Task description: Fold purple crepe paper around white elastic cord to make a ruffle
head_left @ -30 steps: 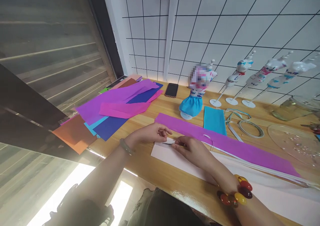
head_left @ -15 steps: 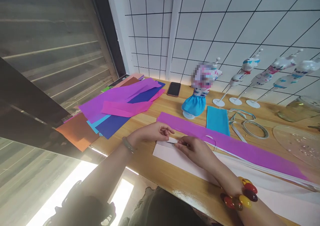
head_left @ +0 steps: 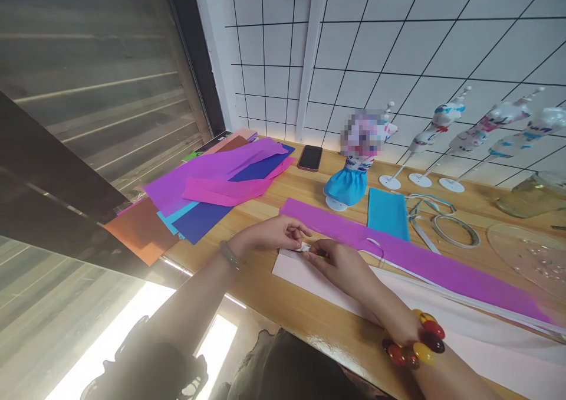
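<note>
A long strip of white fabric (head_left: 316, 282) lies along the front of the table, below a purple strip (head_left: 411, 261). At its left end my left hand (head_left: 289, 233) has curled fingers, with thumb and fingertips closed on the far edge of the white fabric. Close beside it, my right hand (head_left: 336, 258) pinches the same edge. A small raised white fold shows between the two hands. Whether anything thin is hidden in the fingers of my right hand cannot be seen. A thin white loop (head_left: 375, 245) lies over the purple strip, just behind my right hand.
Coloured sheets (head_left: 207, 182) are piled at the left. A phone (head_left: 310, 158), a dress form in a blue skirt (head_left: 347, 184) and several more forms stand along the wall. A blue cloth (head_left: 389, 214), a tape roll (head_left: 455, 230) and a clear dish (head_left: 530, 252) lie right.
The fingers of my right hand have drawn slightly nearer to my left hand. A dark thin line between them has given way to a small raised white fold. The view has shifted slightly.
</note>
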Demonstrator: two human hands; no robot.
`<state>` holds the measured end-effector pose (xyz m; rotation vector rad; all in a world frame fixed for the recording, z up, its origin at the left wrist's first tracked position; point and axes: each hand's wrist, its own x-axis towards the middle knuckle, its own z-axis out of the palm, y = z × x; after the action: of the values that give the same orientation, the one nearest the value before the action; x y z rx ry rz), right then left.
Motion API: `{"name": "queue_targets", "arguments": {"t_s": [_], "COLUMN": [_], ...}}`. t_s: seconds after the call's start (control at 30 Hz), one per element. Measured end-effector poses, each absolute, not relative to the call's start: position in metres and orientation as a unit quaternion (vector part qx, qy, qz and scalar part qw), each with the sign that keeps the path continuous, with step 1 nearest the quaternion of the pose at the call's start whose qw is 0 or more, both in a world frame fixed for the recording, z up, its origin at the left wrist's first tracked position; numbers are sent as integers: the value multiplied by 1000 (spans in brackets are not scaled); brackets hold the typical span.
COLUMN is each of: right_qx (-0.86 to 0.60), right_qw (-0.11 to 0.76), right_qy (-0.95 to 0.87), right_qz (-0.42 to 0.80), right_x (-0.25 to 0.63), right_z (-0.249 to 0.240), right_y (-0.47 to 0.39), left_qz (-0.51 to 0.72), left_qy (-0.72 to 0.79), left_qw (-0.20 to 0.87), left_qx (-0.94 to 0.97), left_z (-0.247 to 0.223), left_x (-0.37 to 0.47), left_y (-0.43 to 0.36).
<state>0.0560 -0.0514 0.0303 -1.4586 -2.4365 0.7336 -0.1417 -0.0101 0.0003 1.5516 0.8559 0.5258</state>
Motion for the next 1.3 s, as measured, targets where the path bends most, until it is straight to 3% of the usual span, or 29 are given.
{"name": "queue_targets", "arguments": {"t_s": [1.3], "right_qx": [-499], "right_qw": [120], "right_qy": [-820], "right_qz": [251], "right_x": [39], "right_z": [22], "right_y": [-53], "left_qz": [230], "left_qy": [349], "left_qw": [660], "left_qx": [624], "left_z": [-1], "left_x": [-143], "left_y": [-8]}}
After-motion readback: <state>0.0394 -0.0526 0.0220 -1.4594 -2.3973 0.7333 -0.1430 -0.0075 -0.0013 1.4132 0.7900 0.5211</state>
